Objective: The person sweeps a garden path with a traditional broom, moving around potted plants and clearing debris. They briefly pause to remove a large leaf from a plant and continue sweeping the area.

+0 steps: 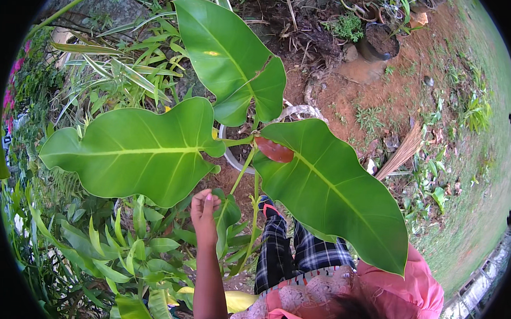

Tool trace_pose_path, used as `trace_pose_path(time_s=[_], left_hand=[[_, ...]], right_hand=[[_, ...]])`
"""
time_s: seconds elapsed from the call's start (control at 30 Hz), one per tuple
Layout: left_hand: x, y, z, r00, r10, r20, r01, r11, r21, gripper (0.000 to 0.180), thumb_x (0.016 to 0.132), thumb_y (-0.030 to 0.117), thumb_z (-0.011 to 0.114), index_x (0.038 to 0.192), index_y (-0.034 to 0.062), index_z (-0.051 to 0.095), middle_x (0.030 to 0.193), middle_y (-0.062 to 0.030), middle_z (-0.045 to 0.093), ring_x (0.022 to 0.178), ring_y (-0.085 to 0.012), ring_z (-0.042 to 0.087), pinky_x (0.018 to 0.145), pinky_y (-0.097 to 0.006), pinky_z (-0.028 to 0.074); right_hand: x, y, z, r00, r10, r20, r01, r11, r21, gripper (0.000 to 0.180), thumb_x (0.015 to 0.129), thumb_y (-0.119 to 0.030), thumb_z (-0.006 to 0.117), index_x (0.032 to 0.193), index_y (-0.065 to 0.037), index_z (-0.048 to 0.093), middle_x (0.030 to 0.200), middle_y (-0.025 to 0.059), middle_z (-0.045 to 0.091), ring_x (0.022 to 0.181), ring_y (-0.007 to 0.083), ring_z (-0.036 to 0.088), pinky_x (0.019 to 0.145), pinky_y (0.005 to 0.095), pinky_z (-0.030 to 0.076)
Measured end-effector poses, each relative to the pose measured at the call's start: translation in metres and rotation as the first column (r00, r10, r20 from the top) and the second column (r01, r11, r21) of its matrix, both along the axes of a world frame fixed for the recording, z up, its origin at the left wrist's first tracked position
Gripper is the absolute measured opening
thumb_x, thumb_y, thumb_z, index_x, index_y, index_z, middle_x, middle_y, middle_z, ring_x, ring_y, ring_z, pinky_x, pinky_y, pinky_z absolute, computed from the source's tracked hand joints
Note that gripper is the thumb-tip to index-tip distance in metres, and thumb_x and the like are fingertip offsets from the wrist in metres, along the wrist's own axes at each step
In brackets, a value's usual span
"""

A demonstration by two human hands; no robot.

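My left hand (204,206) is raised from the lower edge, its fingers pinched together at the edge of a small green leaf (228,216). That leaf hangs just to the right of the hand, below the plant's centre. Around it spread three big glossy leaves: a left leaf (136,151), a top leaf (228,58) with a yellow spot and a brown tear, and a right leaf (337,191). A reddish-brown piece (275,150) lies at the base of the right leaf. My right hand is hidden, probably behind that leaf; only a pink sleeve (401,285) shows.
A pale pot rim (232,159) shows behind the stems. Dense leafy plants (109,250) crowd the lower left. On the reddish soil lie a bundle of thin sticks (403,150) and a dark pot (379,42). Grass and a pale kerb (472,300) run along the right.
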State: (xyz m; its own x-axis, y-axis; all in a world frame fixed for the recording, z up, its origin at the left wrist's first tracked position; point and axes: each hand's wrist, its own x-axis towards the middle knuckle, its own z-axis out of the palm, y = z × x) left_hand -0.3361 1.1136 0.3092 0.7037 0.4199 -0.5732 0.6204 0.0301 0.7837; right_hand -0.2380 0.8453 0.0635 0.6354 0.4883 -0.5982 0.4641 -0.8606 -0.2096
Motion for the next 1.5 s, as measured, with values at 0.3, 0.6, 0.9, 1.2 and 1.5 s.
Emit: trace_pose_path(time_s=[0.3,0.6,0.9,1.2,1.5], left_hand=[[0.076,0.016,-0.045,0.993,-0.118,0.019,0.119,0.989,-0.09,0.03,0.082,0.023,0.059,0.105,0.0085,0.048,0.1,-0.0025,0.054,0.087,-0.011,0.054,0.073,-0.025,0.042],[0.13,0.011,-0.097,0.965,-0.236,0.113,0.224,0.969,0.106,0.034,0.079,0.022,0.064,0.107,0.009,0.05,0.103,-0.003,0.055,0.09,-0.0138,0.053,0.074,-0.029,0.043],[0.083,0.035,-0.088,0.996,-0.036,0.083,0.041,0.998,-0.056,0.026,0.083,0.02,0.061,0.097,-0.0004,0.054,0.089,-0.0065,0.059,0.079,-0.0154,0.06,0.065,-0.024,0.045],[0.058,0.034,-0.091,0.995,-0.071,0.075,0.075,0.996,-0.054,0.024,0.081,0.021,0.064,0.093,0.0012,0.059,0.079,-0.0034,0.061,0.075,-0.0122,0.06,0.063,-0.022,0.041],[0.055,0.029,-0.079,0.989,0.006,-0.146,-0.051,0.951,-0.305,0.029,0.083,0.02,0.06,0.105,0.0033,0.05,0.096,-0.0091,0.058,0.097,-0.0201,0.052,0.078,-0.045,0.041]], right_hand=[[-0.114,-0.035,0.071,0.727,-0.322,-0.607,0.485,0.866,0.121,0.028,0.079,-0.019,0.055,0.104,-0.007,0.057,0.097,0.0041,0.056,0.093,0.0144,0.049,0.081,0.0294,0.038],[-0.16,0.031,0.111,0.243,-0.253,-0.937,0.908,0.399,0.127,0.029,0.078,-0.018,0.058,0.104,-0.004,0.057,0.092,0.004,0.058,0.087,0.0123,0.051,0.08,0.0269,0.04],[-0.147,0.109,0.13,0.095,-0.091,-0.991,0.995,0.006,0.095,0.027,0.076,-0.012,0.056,0.101,-0.001,0.056,0.088,0.003,0.058,0.082,0.0101,0.052,0.074,0.0234,0.041],[-0.106,0.147,0.104,0.038,-0.009,-0.999,0.999,-0.008,0.038,0.037,0.076,-0.013,0.053,0.111,-0.003,0.046,0.095,0.0041,0.053,0.085,0.0123,0.053,0.075,0.0267,0.044],[-0.098,0.152,0.128,-0.091,0.135,-0.987,0.985,-0.135,-0.109,0.051,0.075,-0.018,0.056,0.123,-0.013,0.037,0.097,0.001,0.053,0.085,0.0152,0.055,0.075,0.0305,0.043]])
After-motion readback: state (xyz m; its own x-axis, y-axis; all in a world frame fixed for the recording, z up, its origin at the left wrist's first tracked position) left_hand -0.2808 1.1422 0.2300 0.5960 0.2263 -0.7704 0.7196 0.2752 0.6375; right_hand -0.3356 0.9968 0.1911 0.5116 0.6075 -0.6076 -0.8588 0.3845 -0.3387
